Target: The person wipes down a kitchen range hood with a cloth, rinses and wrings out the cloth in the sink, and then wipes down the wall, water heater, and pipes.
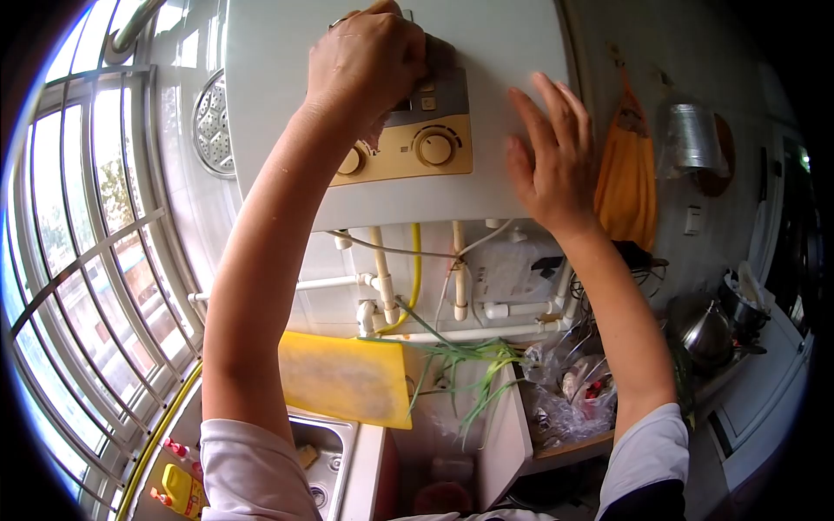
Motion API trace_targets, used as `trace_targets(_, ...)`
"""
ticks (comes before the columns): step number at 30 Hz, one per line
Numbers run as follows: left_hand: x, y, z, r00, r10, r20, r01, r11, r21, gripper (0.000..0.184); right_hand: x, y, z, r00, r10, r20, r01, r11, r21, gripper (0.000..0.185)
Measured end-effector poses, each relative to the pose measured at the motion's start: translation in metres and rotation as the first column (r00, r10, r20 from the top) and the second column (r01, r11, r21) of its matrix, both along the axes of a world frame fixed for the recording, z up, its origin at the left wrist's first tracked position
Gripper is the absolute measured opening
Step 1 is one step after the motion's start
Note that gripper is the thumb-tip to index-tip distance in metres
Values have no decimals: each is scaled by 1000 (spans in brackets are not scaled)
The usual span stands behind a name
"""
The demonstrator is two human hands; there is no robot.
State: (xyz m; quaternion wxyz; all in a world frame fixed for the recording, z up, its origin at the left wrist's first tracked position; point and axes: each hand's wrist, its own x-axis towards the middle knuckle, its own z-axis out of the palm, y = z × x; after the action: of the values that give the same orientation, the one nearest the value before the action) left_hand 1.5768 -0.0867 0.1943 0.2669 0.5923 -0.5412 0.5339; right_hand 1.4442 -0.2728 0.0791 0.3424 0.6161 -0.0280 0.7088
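A white wall-mounted water heater (287, 104) with a grey and gold control panel (391, 156) fills the upper middle. My left hand (369, 52) is closed against the panel's upper left, its skin wet. A crumpled, pinkish edge of a cloth (374, 135) shows below that wrist; the rest of it is hidden by the hand. Two round knobs sit low on the panel, the right knob (433, 148) in full view and the left one partly covered. Fingers spread, my right hand (556, 156) is at the heater's right side, holding nothing; whether it touches the surface I cannot tell.
Pipes (382, 278) and a yellow hose run below the heater. Lower down are a yellow cutting board (343, 373), green onions (465, 356), a sink (334, 434) and plastic bags (565, 417). A barred window (87, 217) is left; an orange cloth bag (627, 174) hangs right.
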Motion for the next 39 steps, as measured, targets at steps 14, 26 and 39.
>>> trace_targets(14, -5, -16, -5, 984, 100, 146, -89, 993, -78, 10, 0, 1, -1, 1000, 11, 8, -11, 1000, -3, 45)
trace_targets(26, 17, 5, -84, 873, 96, 478, -30, 989, -144, 22, 1, 1, 0, 1000, 7, 10, -7, 1000, 5, 46)
trace_targets(39, -2, -8, -98, 948, 70, 312, 0, 976, -220, 25, 0, 1, -1, 1000, 13, 11, -13, 1000, 12, 45)
